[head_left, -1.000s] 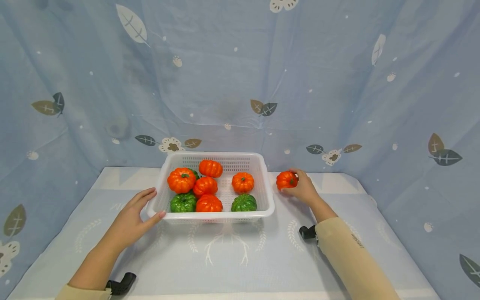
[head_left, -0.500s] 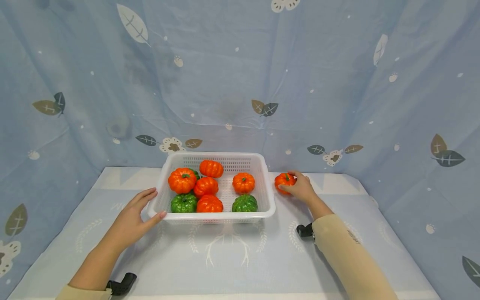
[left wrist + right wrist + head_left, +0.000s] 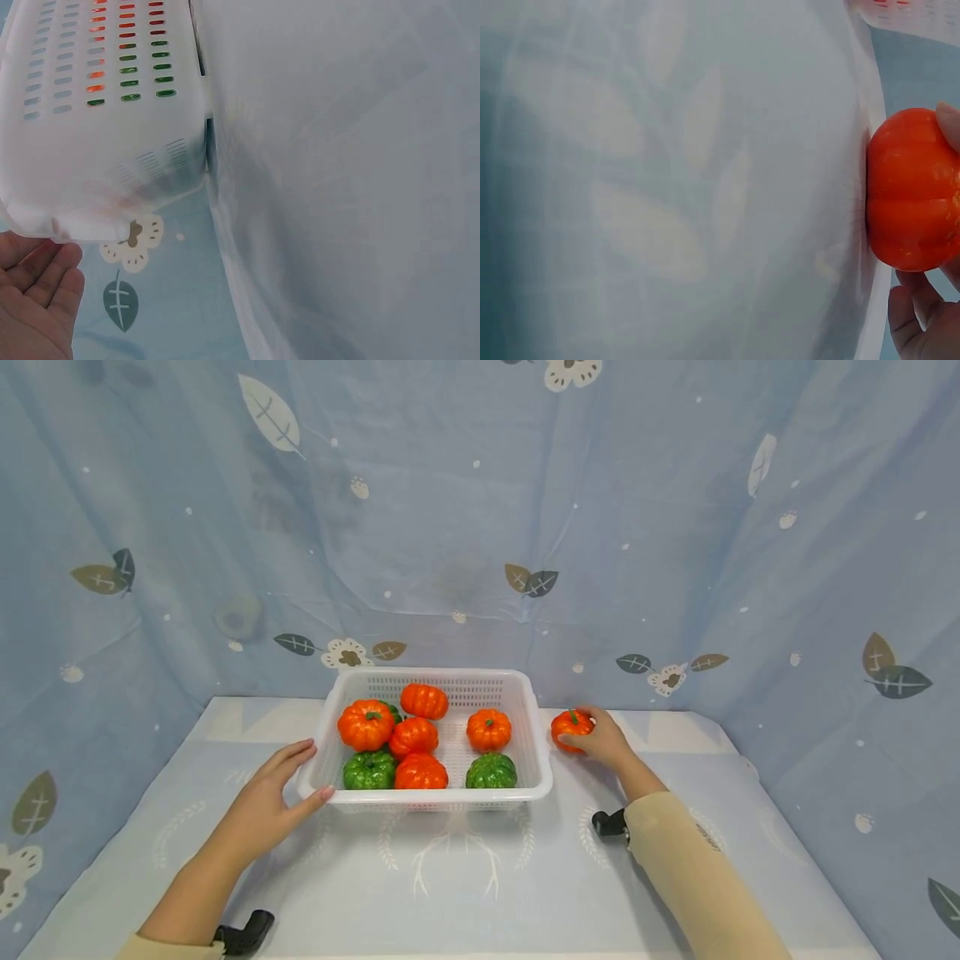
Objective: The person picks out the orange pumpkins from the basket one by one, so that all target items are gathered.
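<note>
A small orange pumpkin [image 3: 572,730] with a green stem sits on the table just right of the basket. My right hand [image 3: 603,742] holds it between thumb and fingers. In the right wrist view the pumpkin [image 3: 911,191] hides part of the fingers [image 3: 904,319]. The white plastic basket [image 3: 442,795] contains several orange pumpkins [image 3: 414,738] and several green ones [image 3: 491,771]. At its left end my left hand [image 3: 258,806] touches the rim, fingers nearly straight and thumb at the front corner. The left wrist view shows these fingers [image 3: 56,274] against the basket [image 3: 105,150].
A pale patterned cloth covers the table [image 3: 450,893]. Behind it and at both sides hangs a blue curtain [image 3: 450,527] with leaf prints. A black device [image 3: 247,933] is strapped at the left wrist, another device [image 3: 609,822] at the right.
The right hand has shifted the orange pumpkin slightly left and turned it, so its stem points up rather than to the right. The left hand and basket stay in place.
</note>
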Action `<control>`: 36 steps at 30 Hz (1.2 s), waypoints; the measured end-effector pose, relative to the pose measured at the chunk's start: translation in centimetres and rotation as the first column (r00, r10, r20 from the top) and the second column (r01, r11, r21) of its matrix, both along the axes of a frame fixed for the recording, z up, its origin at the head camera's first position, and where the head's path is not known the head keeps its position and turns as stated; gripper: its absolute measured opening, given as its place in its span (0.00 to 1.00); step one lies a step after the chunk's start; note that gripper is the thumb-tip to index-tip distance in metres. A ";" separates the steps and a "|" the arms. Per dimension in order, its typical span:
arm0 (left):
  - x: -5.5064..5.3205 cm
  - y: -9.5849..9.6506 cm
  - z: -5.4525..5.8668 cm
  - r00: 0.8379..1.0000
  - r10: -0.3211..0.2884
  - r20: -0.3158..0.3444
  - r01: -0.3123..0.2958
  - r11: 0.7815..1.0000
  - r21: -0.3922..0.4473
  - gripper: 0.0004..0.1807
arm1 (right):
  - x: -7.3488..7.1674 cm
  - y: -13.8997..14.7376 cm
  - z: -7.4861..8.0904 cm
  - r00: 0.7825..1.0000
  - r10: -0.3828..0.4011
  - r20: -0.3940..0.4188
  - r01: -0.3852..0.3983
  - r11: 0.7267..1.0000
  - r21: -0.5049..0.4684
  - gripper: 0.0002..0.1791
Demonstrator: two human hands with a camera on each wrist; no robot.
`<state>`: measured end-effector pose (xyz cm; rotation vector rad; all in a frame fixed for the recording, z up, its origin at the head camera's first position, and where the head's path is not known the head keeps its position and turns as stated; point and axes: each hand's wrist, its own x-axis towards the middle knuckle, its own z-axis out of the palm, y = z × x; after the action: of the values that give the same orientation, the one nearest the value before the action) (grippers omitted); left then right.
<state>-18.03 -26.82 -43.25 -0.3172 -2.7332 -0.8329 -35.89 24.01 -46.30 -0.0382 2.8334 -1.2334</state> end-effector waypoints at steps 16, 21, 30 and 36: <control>0.0 0.2 0.2 1.000 0.002 -0.012 -0.002 1.000 -0.002 0.44 | 0.2 0.4 0.2 0.999 0.000 0.035 0.001 1.000 -0.019 0.46; 0.0 0.2 0.1 1.000 0.004 -0.006 -0.004 1.000 -0.003 0.44 | 0.4 0.4 0.3 1.000 0.016 0.026 -0.015 1.000 -0.025 0.47; -0.1 0.1 0.0 1.000 0.007 -0.005 -0.007 1.000 -0.010 0.44 | 0.9 0.7 1.3 0.999 0.037 0.032 -0.035 0.998 -0.046 0.46; -0.1 0.2 -0.1 1.000 0.006 -0.017 -0.006 1.000 -0.009 0.43 | 1.9 0.2 3.8 0.999 0.051 -0.012 -0.051 0.999 -0.016 0.39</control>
<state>-18.15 -26.66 -43.32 -0.3166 -2.7216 -0.8136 -33.96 24.17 -42.52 -0.1180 2.8139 -1.2504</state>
